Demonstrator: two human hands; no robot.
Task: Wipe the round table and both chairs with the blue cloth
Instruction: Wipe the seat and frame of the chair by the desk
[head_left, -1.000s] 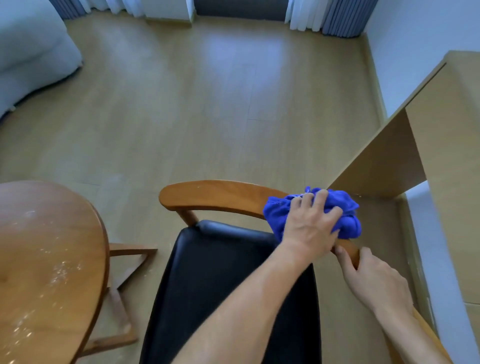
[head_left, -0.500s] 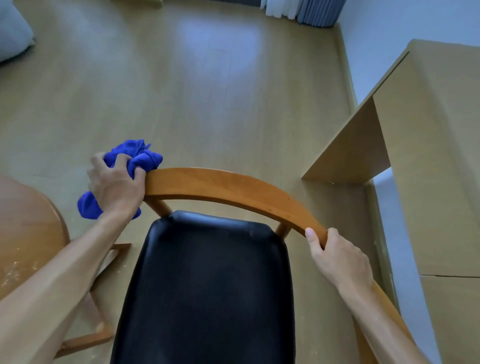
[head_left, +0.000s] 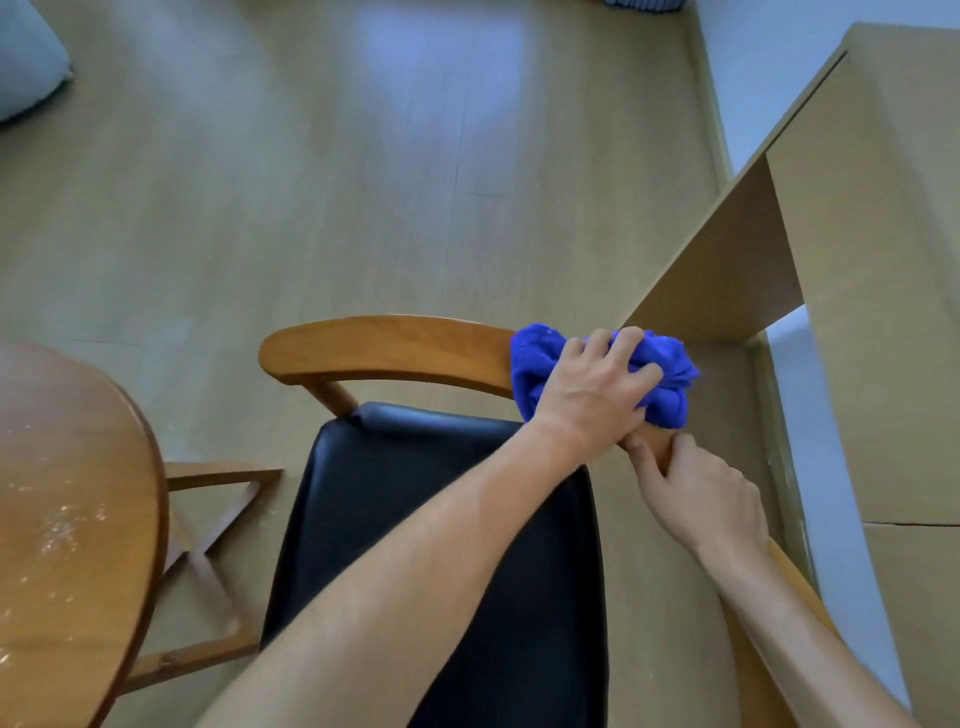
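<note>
Pale wood flooring (head_left: 322, 171) fills the room seen from above, with a light wooden desk (head_left: 878, 291) along the right wall and the corner of a grey cushion (head_left: 26, 67) at the far left. A chair (head_left: 395, 345) with a curved wooden backrest and a black padded seat (head_left: 415, 519) stands beside the round table (head_left: 67, 519), whose brown top carries pale smears. The left hand (head_left: 592, 395) reaches across the seat, its fingers curled round the bunched blue cloth (head_left: 670, 384) and pressing it onto the right end of the backrest. Just below it, the right hand (head_left: 696, 493) grips the same rail, thumb on the near face and fingers wrapped over the far side, touching the left hand at the wrist. Crossed wooden legs (head_left: 208, 551) of the table show under its edge.
</note>
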